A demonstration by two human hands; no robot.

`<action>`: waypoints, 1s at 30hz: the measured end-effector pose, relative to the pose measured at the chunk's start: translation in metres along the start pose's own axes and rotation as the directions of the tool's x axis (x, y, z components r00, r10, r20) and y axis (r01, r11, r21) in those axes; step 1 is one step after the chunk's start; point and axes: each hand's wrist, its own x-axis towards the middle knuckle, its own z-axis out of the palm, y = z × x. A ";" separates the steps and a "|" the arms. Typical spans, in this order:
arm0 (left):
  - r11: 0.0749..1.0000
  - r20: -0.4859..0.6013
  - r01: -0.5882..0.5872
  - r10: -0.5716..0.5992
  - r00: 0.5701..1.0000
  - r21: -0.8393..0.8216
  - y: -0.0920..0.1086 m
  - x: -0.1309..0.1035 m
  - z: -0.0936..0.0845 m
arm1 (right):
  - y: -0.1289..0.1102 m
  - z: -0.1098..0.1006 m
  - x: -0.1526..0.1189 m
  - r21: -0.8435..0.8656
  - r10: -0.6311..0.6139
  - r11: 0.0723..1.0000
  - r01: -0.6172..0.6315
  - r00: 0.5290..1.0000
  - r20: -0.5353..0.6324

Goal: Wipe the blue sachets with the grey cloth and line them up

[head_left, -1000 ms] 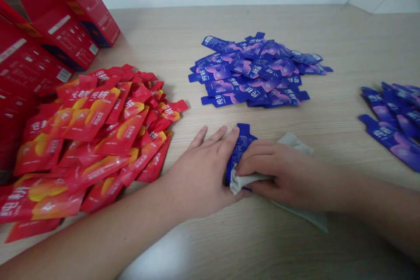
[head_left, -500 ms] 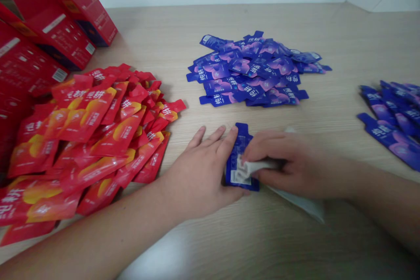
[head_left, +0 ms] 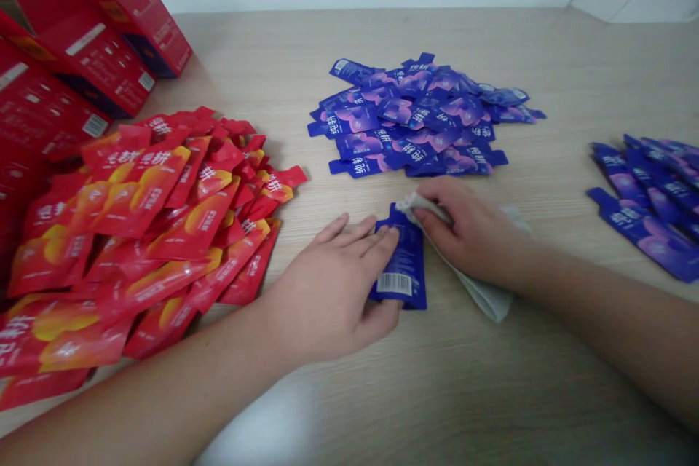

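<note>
A dark blue sachet (head_left: pixel 407 255) lies on the table with its printed back and barcode facing up, its narrow top pointing away from me. My left hand (head_left: pixel 341 280) rests on its left side, fingers stretched out and the thumb near the lower edge. My right hand (head_left: pixel 470 229) is closed on a white cloth (head_left: pixel 483 295), pinching a folded corner of it against the sachet's narrow top. The rest of the cloth trails under and beside that hand on the table.
At left is a heap of red and yellow sachets (head_left: pixel 147 211), with open red boxes (head_left: pixel 103 51) behind it. A pile of blue-purple sachets (head_left: pixel 415 116) lies beyond my hands. More blue sachets (head_left: pixel 649 204) lie at the right on the wooden table (head_left: pixel 349 400).
My right hand has moved the cloth from the sachet's barcode area up to its narrow top. My left hand's fingers have shifted slightly onto the sachet, and the barcode is now uncovered.
</note>
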 end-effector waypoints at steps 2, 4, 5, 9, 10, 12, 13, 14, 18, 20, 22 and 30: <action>0.999 -0.073 -0.039 0.039 0.997 -0.002 -0.001 -0.001 -0.003 | 0.012 0.002 -0.001 -0.034 0.103 0.993 -0.110 0.982 -0.158; 1.000 -0.162 0.002 -0.006 0.987 -0.025 -0.002 -0.002 -0.006 | 0.022 0.002 -0.002 -0.060 0.134 0.987 -0.151 0.964 -0.230; 0.997 -0.212 0.049 -0.060 0.975 -0.055 -0.004 -0.002 -0.008 | 0.026 0.000 -0.002 -0.067 0.138 0.985 -0.158 0.961 -0.239; 0.947 -0.463 0.157 -0.277 0.842 -0.282 -0.010 -0.006 -0.010 | 0.024 -0.014 -0.006 0.035 0.110 0.993 -0.109 0.994 0.001; 0.942 -0.510 0.123 -0.276 0.815 -0.313 -0.011 -0.006 -0.010 | 0.017 -0.018 -0.007 0.102 0.086 0.990 -0.095 0.992 0.089; 0.958 -0.538 0.013 -0.172 0.825 -0.286 -0.009 -0.006 -0.008 | -0.005 -0.024 -0.012 0.307 0.030 0.947 -0.095 0.977 0.209; 0.970 -0.515 -0.050 -0.081 0.853 -0.237 -0.006 -0.004 -0.007 | -0.018 -0.024 -0.015 0.435 0.019 0.893 -0.117 0.975 0.223; 0.978 -0.470 -0.117 0.023 0.882 -0.172 -0.002 -0.003 -0.004 | -0.032 -0.022 -0.018 0.574 0.018 0.805 -0.151 0.973 0.231; 0.968 -0.166 -0.249 0.252 0.953 0.040 0.014 0.002 0.009 | -0.070 -0.010 -0.024 0.798 0.264 0.507 -0.325 0.940 0.215; 0.963 -0.092 -0.245 0.255 0.963 0.108 0.019 0.000 0.015 | -0.068 -0.013 -0.026 0.735 0.373 0.567 -0.371 0.911 0.172; 0.961 -0.016 -0.259 0.262 0.965 0.100 0.020 -0.003 0.019 | -0.046 -0.031 -0.031 0.623 0.433 0.685 -0.378 0.899 0.068; 0.981 0.078 -0.187 0.190 0.979 -0.041 0.016 -0.002 0.018 | 0.167 -0.189 -0.101 -0.380 0.550 0.650 -0.657 0.753 -0.360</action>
